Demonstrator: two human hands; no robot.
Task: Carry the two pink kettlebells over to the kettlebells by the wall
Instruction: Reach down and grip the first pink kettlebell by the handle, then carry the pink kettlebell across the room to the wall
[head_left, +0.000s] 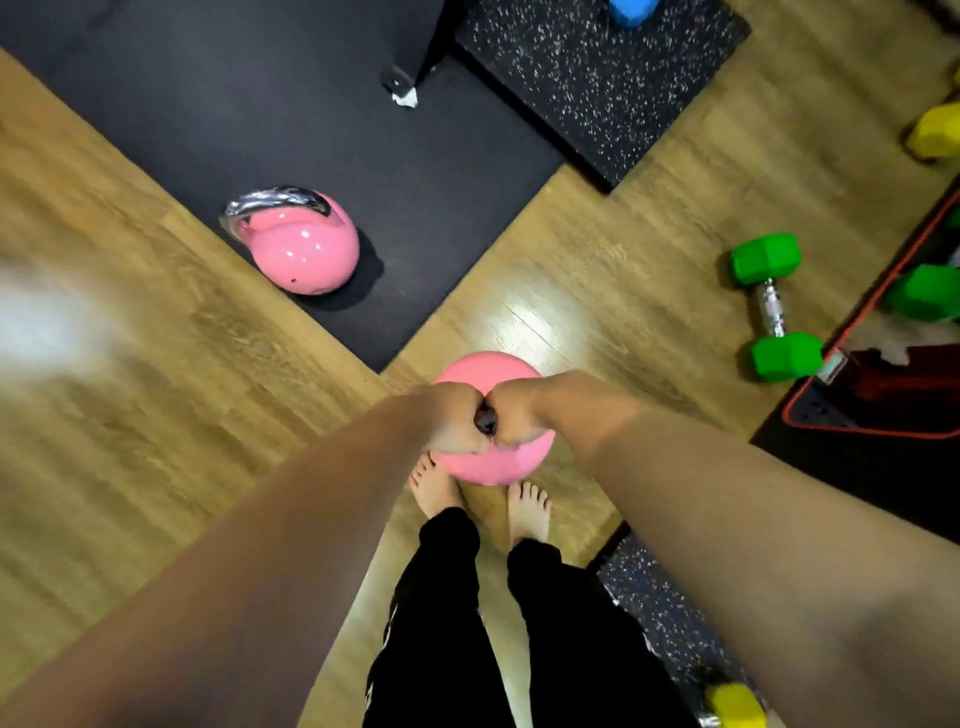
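Green dumbbell (774, 306) just lying on the wood floor (130, 415), black mat (260, 114) next to a speckled rubber one (597, 67), yellow dumbbell (935, 130) off by the edge.

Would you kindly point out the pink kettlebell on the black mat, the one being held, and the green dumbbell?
Kettlebell on mat (306, 249), head view, on its pink body.
Held kettlebell (485, 371), head view, on its far side.
Green dumbbell (772, 306), head view, on its metal grip.
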